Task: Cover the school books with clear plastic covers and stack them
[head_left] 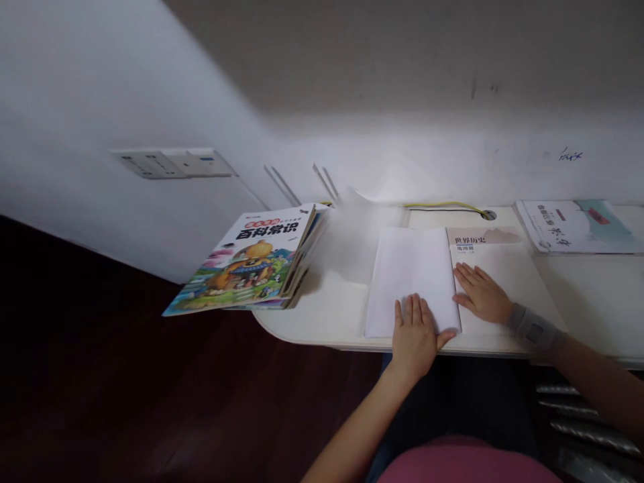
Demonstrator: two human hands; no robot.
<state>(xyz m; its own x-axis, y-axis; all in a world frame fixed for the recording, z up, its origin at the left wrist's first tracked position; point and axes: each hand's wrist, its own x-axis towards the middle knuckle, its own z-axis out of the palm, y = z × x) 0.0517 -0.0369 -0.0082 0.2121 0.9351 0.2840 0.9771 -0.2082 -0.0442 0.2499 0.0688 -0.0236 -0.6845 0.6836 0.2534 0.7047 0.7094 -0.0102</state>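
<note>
My left hand (415, 339) lies open and flat on the near edge of a white paper sheet (410, 282), pressing down but gripping nothing. My right hand (480, 293) rests just as open on a world history atlas (490, 258), which sits directly right of the sheet. Further left on the surface (332, 315) leans a stack of illustrated books (241, 268), and a thin book (573, 228) lies far right.

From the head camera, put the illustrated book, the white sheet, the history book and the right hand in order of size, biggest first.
1. Illustrated book looks largest.
2. White sheet and history book look about alike, so I won't rank them.
3. Right hand looks smallest.
</note>
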